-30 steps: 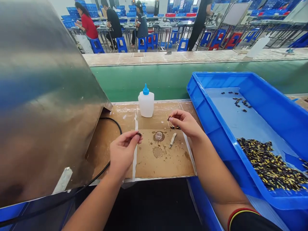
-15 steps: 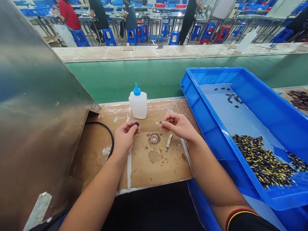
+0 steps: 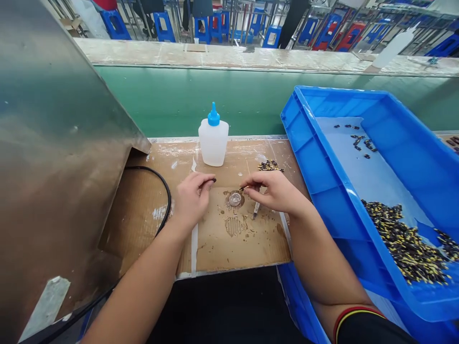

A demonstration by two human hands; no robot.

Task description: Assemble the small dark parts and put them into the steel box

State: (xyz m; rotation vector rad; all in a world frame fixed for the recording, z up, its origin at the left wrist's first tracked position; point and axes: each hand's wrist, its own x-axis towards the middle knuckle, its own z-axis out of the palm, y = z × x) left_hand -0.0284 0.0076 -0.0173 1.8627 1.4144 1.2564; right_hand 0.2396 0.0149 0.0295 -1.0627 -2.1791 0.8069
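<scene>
My left hand [image 3: 193, 197] pinches a small dark piece [image 3: 214, 180] between thumb and fingertips, above the cardboard. Opposite it, my right hand [image 3: 270, 191] is closed on a tiny dark and yellow piece [image 3: 242, 189], held at the edge of a small round clear dish [image 3: 234, 199]. A wet stain surrounds the dish on the cardboard [image 3: 215, 248]. Partly under my right hand lies a whitish stick-like object [image 3: 256, 210]. Behind that hand sits a small pile of black and yellow pieces [image 3: 270, 166].
A white squeeze bottle [image 3: 214, 143] with a blue cap stands behind the dish. To the right is a large blue bin [image 3: 315, 177] with many black and yellow pieces [image 3: 405, 239]. A metal housing [image 3: 71, 157] and black cable [image 3: 163, 184] are at left. A green panel [image 3: 186, 95] runs behind.
My right hand has come down and its piece is now at the dish. My left hand has turned with its dark piece. The view has tilted downward, and the small pile shows behind my right hand.
</scene>
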